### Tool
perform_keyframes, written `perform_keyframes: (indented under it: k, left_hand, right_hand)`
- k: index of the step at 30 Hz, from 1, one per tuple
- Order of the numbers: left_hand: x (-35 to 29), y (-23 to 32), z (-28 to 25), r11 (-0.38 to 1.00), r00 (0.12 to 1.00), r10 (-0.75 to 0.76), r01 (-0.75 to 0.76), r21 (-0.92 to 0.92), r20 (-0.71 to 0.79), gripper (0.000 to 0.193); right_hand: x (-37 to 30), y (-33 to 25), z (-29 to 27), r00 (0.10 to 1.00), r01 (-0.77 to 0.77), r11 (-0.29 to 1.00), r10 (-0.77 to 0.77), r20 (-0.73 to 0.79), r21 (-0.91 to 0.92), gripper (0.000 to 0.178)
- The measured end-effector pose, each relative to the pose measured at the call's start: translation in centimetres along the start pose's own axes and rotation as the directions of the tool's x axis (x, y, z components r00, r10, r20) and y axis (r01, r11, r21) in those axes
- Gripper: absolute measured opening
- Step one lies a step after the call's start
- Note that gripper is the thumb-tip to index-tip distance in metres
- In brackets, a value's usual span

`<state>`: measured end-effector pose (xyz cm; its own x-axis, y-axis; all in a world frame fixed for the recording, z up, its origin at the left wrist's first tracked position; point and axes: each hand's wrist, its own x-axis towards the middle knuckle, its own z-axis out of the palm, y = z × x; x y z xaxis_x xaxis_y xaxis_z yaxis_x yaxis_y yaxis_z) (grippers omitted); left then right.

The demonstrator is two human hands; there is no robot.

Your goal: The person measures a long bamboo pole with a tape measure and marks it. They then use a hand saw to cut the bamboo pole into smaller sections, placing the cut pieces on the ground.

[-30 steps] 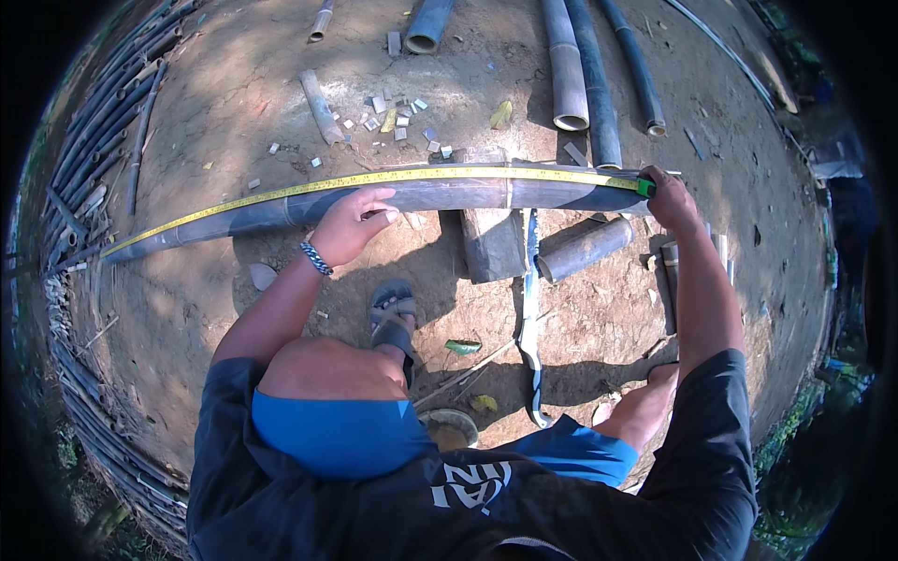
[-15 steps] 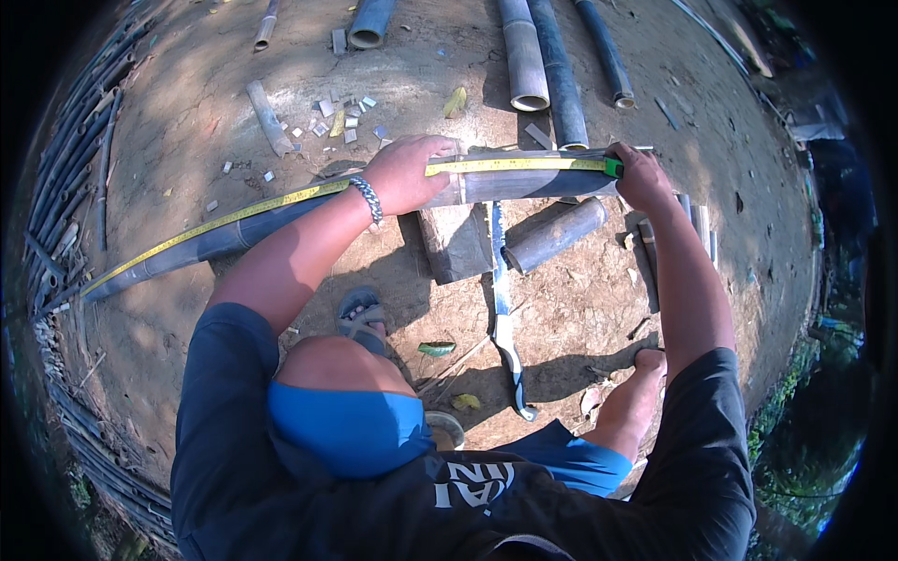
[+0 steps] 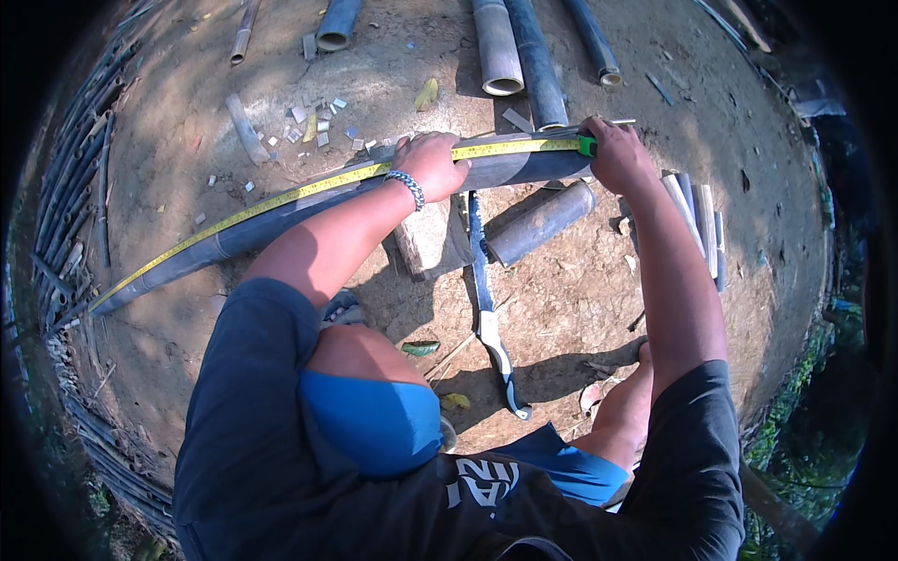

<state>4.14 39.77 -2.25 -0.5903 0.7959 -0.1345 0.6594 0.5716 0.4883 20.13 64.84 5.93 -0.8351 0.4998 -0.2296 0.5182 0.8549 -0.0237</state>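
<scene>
A long dark bamboo pole (image 3: 234,234) lies crosswise in front of me, its far end at the left. Along its top runs a yellow tape measure blade (image 3: 281,199), pulled out from a green tape measure case (image 3: 586,146). My right hand (image 3: 619,157) is closed around that case at the pole's right end and partly hides it. Wearing a chain bracelet, my left hand (image 3: 430,163) wraps over the pole and tape, fingers curled. Under the pole lies a hand saw (image 3: 485,299) with a white and black handle.
A wooden block (image 3: 426,241) and a short bamboo piece (image 3: 543,222) sit beneath the pole. Bamboo tubes (image 3: 498,51) lie beyond it, near scattered offcuts (image 3: 323,122). Split pieces (image 3: 697,220) rest at the right; stacked poles (image 3: 70,201) line the left.
My left hand has slid right along the pole, closer to my right hand. The whole view has shifted a little. My right hand keeps hold of the tape measure case.
</scene>
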Motion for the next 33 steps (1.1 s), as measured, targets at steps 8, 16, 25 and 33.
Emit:
perform_keyframes:
  k: [8, 16, 25, 33]
  left_hand:
    - [0.0, 0.7, -0.3, 0.998, 0.997, -0.070, 0.070, -0.003, 0.015, 0.036]
    - [0.2, 0.7, -0.3, 0.994, 0.992, -0.110, 0.108, 0.024, 0.059, 0.038]
    - [0.2, 1.1, -0.2, 0.991, 0.991, -0.112, 0.107, 0.077, 0.070, 0.036]
    - [0.1, 0.8, 0.0, 0.996, 0.996, -0.085, 0.084, 0.042, 0.031, 0.035]
  right_hand:
    - [-0.7, -0.6, -0.3, 1.000, -0.031, 0.999, 0.031, -0.003, -0.033, 0.044]
    - [-1.1, -1.0, -0.7, 0.999, -0.036, 0.998, 0.036, 0.013, -0.044, 0.044]
    - [-0.8, -0.6, -0.3, 0.999, -0.045, 0.998, 0.046, 0.018, -0.050, 0.048]
    - [-0.9, -1.0, -0.7, 0.998, -0.059, 0.998, 0.060, 0.032, -0.035, 0.048]
